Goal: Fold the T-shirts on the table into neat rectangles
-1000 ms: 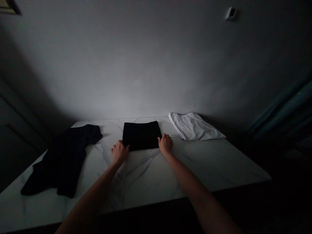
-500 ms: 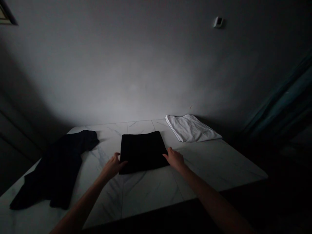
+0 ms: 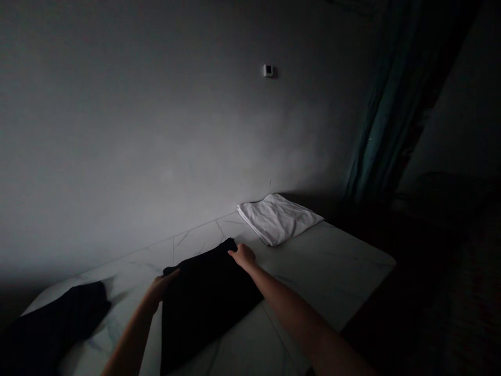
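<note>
A folded black garment (image 3: pixel 207 303) hangs between my two hands over the pale marbled table (image 3: pixel 313 271). My left hand (image 3: pixel 161 287) grips its upper left corner, thumb lying along the front. At the upper right corner, my right hand (image 3: pixel 243 256) pinches the cloth, with the fingers behind it. The folds inside are too dark to make out. Beyond my right hand lies a folded white garment (image 3: pixel 279 216), flat near the wall. To the left, partly cut off by the frame, a dark garment (image 3: pixel 58 324) is spread on the table.
A grey wall (image 3: pixel 156 130) rises behind the table, with a small white device (image 3: pixel 268 70) mounted on it. Blue-green curtains (image 3: pixel 385 115) hang at the right. The table's right corner (image 3: pixel 391 261) is rounded, and the room is dim.
My hands have moved from the black garment's sides to its far corners and raised that edge. The view has turned right, shifting the white garment and wall device leftward in the picture.
</note>
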Demonstrator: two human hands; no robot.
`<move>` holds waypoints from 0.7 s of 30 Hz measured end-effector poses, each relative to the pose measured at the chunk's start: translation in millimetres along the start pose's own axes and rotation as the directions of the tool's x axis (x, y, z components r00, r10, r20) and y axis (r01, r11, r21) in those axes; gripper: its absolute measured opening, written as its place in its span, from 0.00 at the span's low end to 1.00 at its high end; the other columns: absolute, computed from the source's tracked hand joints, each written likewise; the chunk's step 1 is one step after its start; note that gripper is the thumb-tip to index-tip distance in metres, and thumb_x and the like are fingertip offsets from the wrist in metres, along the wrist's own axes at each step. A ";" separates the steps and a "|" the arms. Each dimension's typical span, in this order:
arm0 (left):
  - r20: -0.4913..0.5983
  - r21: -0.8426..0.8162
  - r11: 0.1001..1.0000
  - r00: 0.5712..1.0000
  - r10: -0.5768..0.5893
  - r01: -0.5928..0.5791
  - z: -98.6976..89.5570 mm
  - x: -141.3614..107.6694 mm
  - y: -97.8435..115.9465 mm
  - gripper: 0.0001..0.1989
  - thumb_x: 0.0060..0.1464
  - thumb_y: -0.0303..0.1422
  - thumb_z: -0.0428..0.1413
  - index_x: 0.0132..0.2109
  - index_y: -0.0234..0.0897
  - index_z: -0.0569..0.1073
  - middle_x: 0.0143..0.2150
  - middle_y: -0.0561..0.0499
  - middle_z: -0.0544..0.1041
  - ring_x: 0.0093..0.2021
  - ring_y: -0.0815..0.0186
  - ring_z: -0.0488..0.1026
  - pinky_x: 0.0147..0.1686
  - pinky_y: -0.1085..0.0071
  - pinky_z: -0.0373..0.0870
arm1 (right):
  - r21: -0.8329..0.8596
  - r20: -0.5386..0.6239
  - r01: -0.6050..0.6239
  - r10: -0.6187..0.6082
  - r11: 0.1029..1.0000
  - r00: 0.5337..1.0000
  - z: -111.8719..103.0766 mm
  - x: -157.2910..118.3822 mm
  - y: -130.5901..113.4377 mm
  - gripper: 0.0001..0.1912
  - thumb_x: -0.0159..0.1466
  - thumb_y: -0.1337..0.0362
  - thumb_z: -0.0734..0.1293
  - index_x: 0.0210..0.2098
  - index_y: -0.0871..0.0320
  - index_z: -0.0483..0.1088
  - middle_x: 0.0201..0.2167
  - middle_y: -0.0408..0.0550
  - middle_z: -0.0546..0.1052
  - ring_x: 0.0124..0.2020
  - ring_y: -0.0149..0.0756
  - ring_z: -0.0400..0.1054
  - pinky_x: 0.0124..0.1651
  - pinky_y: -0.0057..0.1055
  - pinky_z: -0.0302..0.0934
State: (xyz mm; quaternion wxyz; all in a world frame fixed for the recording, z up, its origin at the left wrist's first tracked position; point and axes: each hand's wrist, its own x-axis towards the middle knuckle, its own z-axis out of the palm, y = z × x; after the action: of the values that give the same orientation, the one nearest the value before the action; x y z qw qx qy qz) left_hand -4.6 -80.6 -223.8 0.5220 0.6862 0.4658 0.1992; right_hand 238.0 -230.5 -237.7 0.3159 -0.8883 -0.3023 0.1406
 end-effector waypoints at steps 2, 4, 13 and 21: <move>0.033 -0.054 0.999 0.999 -0.001 0.003 7.4 -2.0 1.9 0.21 0.45 0.53 0.62 0.37 0.40 0.78 0.30 0.52 0.82 0.45 0.49 0.80 0.43 0.57 0.77 | 0.094 -0.026 0.034 -0.032 0.995 0.999 -0.6 2.9 11.3 0.20 0.65 0.59 0.69 0.53 0.64 0.74 0.54 0.61 0.77 0.58 0.49 0.71 0.58 0.37 0.64; -0.026 -0.079 0.992 0.995 0.093 -0.095 21.0 -8.7 10.4 0.25 0.44 0.53 0.63 0.42 0.39 0.78 0.41 0.47 0.84 0.53 0.46 0.77 0.51 0.54 0.75 | 0.217 -0.079 0.093 -0.077 0.972 0.994 -5.8 4.1 29.9 0.20 0.64 0.62 0.69 0.54 0.64 0.74 0.55 0.61 0.77 0.60 0.48 0.69 0.61 0.36 0.62; 0.044 -0.330 0.939 0.992 0.116 -0.095 152.8 -81.3 89.4 0.28 0.46 0.52 0.64 0.52 0.43 0.77 0.56 0.44 0.79 0.60 0.46 0.72 0.59 0.52 0.71 | 0.683 -0.049 0.145 -0.153 0.716 0.987 -139.5 0.4 158.8 0.30 0.53 0.40 0.72 0.41 0.58 0.79 0.41 0.51 0.82 0.45 0.49 0.76 0.50 0.41 0.69; 0.102 -0.671 0.736 0.972 0.213 -0.091 242.0 -8.8 184.8 0.29 0.46 0.49 0.66 0.52 0.39 0.74 0.41 0.47 0.81 0.40 0.57 0.80 0.40 0.63 0.79 | 0.645 -0.095 0.191 -0.171 0.740 0.981 -279.7 107.8 168.0 0.19 0.62 0.50 0.71 0.48 0.53 0.77 0.46 0.49 0.81 0.46 0.42 0.77 0.53 0.38 0.69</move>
State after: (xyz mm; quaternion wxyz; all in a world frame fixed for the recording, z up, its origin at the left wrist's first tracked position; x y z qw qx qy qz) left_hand 254.6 -220.4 -146.1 0.7508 0.5072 0.2607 0.3333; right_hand 520.3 -400.0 -139.7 0.6210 -0.6916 -0.3147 0.1924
